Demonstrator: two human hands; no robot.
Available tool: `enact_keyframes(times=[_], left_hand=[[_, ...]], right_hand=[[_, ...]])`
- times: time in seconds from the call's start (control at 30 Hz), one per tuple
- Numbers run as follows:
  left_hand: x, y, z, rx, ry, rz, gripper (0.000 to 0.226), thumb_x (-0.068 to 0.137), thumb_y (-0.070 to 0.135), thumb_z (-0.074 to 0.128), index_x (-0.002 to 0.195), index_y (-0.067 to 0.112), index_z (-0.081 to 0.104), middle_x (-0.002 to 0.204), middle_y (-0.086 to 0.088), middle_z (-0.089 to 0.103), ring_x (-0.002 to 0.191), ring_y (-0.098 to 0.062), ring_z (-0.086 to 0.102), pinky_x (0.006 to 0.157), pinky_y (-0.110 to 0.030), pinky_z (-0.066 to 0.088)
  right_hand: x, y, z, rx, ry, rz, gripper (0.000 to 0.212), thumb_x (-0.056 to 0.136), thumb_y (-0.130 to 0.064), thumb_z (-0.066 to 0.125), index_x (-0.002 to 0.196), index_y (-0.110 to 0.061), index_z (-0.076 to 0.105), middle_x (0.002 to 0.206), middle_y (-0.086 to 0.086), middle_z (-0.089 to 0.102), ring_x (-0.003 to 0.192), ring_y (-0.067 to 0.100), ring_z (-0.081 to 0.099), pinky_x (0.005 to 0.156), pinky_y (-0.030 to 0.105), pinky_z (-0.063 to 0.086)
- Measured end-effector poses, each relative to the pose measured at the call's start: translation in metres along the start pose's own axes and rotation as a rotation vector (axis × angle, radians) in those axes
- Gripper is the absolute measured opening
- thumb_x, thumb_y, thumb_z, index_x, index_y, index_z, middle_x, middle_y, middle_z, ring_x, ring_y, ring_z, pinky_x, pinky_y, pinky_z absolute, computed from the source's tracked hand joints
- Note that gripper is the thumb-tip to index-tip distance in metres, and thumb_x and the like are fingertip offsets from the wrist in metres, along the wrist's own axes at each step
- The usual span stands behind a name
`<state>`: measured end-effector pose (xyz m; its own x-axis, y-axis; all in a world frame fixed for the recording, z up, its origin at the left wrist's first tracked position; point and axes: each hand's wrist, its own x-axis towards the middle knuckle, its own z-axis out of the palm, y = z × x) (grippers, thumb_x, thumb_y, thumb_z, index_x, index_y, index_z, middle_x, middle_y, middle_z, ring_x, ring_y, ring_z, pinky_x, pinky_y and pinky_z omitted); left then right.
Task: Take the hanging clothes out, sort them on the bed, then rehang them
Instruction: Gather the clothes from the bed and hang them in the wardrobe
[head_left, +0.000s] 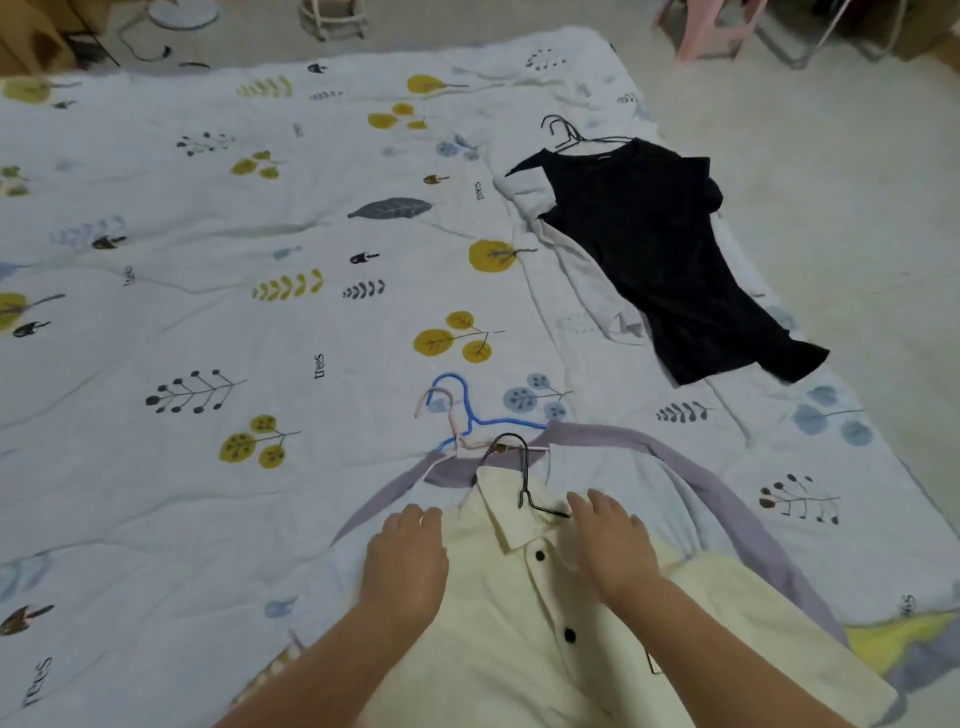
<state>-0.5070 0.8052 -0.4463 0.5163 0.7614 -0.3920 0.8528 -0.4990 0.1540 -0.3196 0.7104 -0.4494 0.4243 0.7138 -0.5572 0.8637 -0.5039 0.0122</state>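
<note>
I see the cream button-front shirt with black buttons (519, 597) lying flat at the near edge of the bed, its collar pointing away from me, a thin black wire hanger (524, 480) still in its neck. My left hand (405, 561) rests on the shirt's left shoulder with the fingers bent down onto the cloth; I cannot tell whether they pinch it. My right hand (613, 540) lies palm-down by the collar, fingers straight and slightly spread, the tips just beside the hanger's arm. Under the shirt lies a pale blue garment with lilac trim (675, 467), with a blue hanger (467, 410) and a pink hanger (447, 415) sticking out past it. Well apart, toward the right edge of the leaf-printed bedspread (208, 234), a black short-sleeved top (654, 249) lies spread over a white garment (582, 275), dark hanger hooks (563, 130) at its neck.
</note>
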Motion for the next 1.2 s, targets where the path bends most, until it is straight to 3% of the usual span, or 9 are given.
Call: enact_keyframes(times=[0.13,0.23,0.37,0.57,0.7,0.8,0.87,1.0,1.2], left_hand=[[0.024,-0.004,0.045,0.029,0.062,-0.039,0.048,0.029,0.026,0.093,0.064,0.012,0.064,0.057,-0.004,0.055,0.046,-0.022,0.056,0.039,-0.029,0.043],[0.026,-0.003,0.069,0.02,0.002,-0.023,0.045,0.03,0.027,0.093,0.057,0.014,0.059,0.05,-0.003,0.052,0.042,-0.022,0.054,0.039,-0.029,0.042],[0.03,-0.005,0.077,-0.002,0.036,0.06,0.02,0.062,0.029,0.061,0.063,0.023,0.042,0.037,-0.001,0.044,0.029,-0.015,0.047,0.034,-0.012,0.024],[0.057,-0.005,0.044,-0.165,0.237,-0.031,0.007,0.078,0.022,0.05,0.077,0.015,0.05,0.073,0.001,0.053,0.066,-0.019,0.058,0.052,-0.026,0.044],[0.074,-0.024,0.066,-0.066,0.106,-0.155,0.071,0.037,0.026,0.092,0.097,0.001,0.062,0.099,-0.021,0.064,0.087,-0.041,0.065,0.065,-0.046,0.055],[0.083,-0.026,0.064,-0.026,-0.047,-0.252,0.091,0.069,0.049,0.073,0.137,0.001,0.036,0.146,-0.02,0.034,0.134,-0.034,0.035,0.106,-0.051,0.03],[0.086,-0.025,0.063,-0.092,-0.031,-0.241,0.076,0.073,0.05,0.065,0.131,0.006,0.043,0.136,-0.014,0.044,0.128,-0.031,0.041,0.102,-0.046,0.032],[0.083,-0.025,0.054,-0.054,-0.023,-0.051,0.04,0.044,0.043,0.063,0.07,0.015,0.053,0.066,-0.002,0.051,0.061,-0.029,0.059,0.052,-0.03,0.038],[0.065,-0.016,0.031,-0.181,-0.073,-0.077,0.028,0.087,0.041,0.05,0.081,0.031,0.025,0.085,0.012,0.037,0.109,-0.015,0.054,0.07,-0.023,0.028]], right_hand=[[0.031,0.008,0.028,-0.002,0.15,-0.053,0.034,0.06,-0.014,0.075,0.092,-0.018,0.066,0.088,0.006,0.063,0.089,0.032,0.062,0.086,0.054,0.049],[0.042,0.016,0.044,-0.052,0.185,-0.135,0.046,0.025,-0.019,0.086,0.065,-0.019,0.065,0.056,-0.001,0.057,0.052,0.023,0.057,0.054,0.039,0.052],[0.047,0.023,0.043,-0.061,0.264,-0.242,0.047,0.026,-0.017,0.088,0.065,-0.016,0.06,0.056,0.001,0.054,0.048,0.022,0.052,0.04,0.028,0.036],[0.089,0.031,0.005,0.027,0.503,-0.295,0.055,0.033,-0.005,0.083,0.075,-0.015,0.049,0.067,0.005,0.052,0.059,0.025,0.053,0.048,0.028,0.031],[0.116,0.034,0.004,-0.001,0.265,-0.193,0.073,0.062,-0.027,0.075,0.127,-0.011,0.047,0.121,0.01,0.049,0.115,0.029,0.049,0.085,0.04,0.043],[0.126,0.036,0.003,0.081,-0.009,-0.146,0.083,0.076,-0.033,0.06,0.144,-0.018,0.015,0.144,0.002,0.026,0.139,0.022,0.018,0.109,0.048,0.021],[0.128,0.035,-0.002,0.077,-0.021,-0.155,0.077,0.073,-0.034,0.061,0.139,-0.021,0.022,0.135,0.0,0.032,0.132,0.021,0.026,0.107,0.048,0.023],[0.122,0.03,-0.01,-0.032,-0.084,-0.126,0.063,0.074,-0.031,0.061,0.128,-0.021,0.031,0.125,0.002,0.038,0.121,0.023,0.034,0.104,0.046,0.027],[0.096,0.03,-0.021,-0.079,0.009,-0.123,0.037,0.087,-0.018,0.049,0.124,-0.016,0.041,0.126,0.007,0.048,0.119,0.026,0.043,0.098,0.04,0.032]])
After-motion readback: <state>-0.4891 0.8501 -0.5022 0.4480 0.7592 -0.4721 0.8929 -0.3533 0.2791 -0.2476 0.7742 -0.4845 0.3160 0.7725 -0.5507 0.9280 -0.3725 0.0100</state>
